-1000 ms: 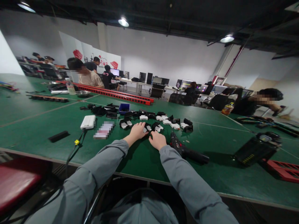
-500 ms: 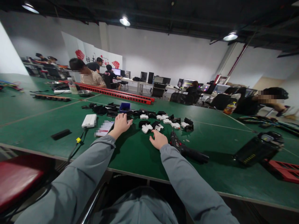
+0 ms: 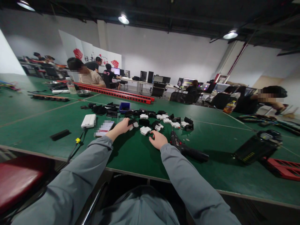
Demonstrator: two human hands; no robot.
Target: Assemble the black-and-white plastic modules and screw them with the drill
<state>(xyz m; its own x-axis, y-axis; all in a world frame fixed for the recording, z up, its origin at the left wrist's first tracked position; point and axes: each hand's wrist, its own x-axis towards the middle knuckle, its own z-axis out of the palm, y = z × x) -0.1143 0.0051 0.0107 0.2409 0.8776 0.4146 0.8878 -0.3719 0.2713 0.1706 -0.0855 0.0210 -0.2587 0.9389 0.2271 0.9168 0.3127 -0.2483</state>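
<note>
My left hand (image 3: 122, 127) holds a black and white part (image 3: 133, 125) between its fingers, low over the green table. My right hand (image 3: 158, 139) rests near the front of the parts with its fingers curled; a white part (image 3: 145, 130) lies just beyond its fingertips, and whether they pinch anything is too small to tell. Several more black and white parts (image 3: 176, 124) are spread behind and to the right. To the right of my right hand lies a black power drill (image 3: 187, 150). A blue bin (image 3: 124, 107) stands behind my left hand.
A phone (image 3: 104, 128), a white box with a cable (image 3: 88, 121) and a black bar (image 3: 60, 135) lie on the left. Long red rails (image 3: 112, 92) cross the far side. At right stand a black canister (image 3: 257, 147) and a red frame (image 3: 284, 168). Several people sit beyond.
My left hand has closed on a black and white part and shifted slightly down and to the right. My right hand has barely moved. The view has shifted slightly.
</note>
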